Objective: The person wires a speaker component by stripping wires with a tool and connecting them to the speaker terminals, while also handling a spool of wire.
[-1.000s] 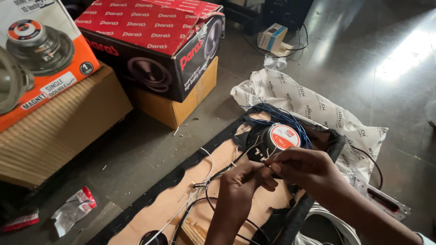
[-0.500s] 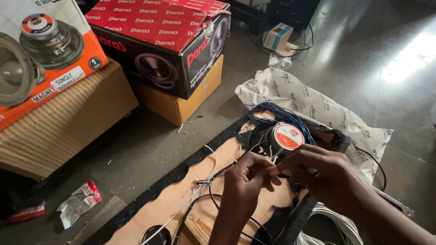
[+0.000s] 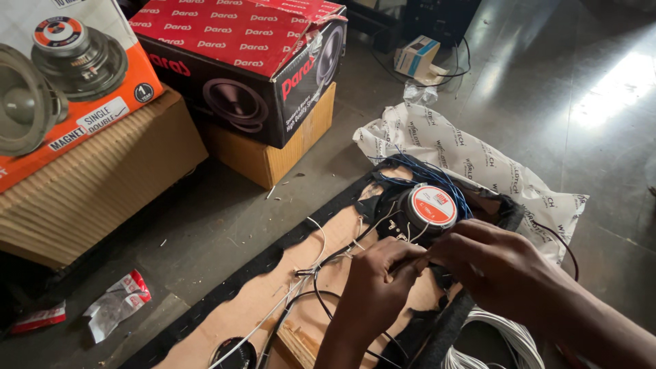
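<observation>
Lower centre: both hands, left [image 3: 374, 287] and right [image 3: 499, 270], pinching thin white wire [image 3: 311, 277] beside round black speaker magnet [image 3: 429, 208], red-and-white sticker on top.

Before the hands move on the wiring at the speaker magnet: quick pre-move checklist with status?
1. Left hand and right hand meet at the thin white wires: ok.
2. Round speaker magnet with red-and-white label in view, unobstructed: ok.
3. Which wire end is pinched: cannot tell, fingers hide it.
4. Blue wires bunched over the magnet's far side: not ok, tangled.
5. Brown board with black fabric edging lies flat on the floor: ok.
</observation>
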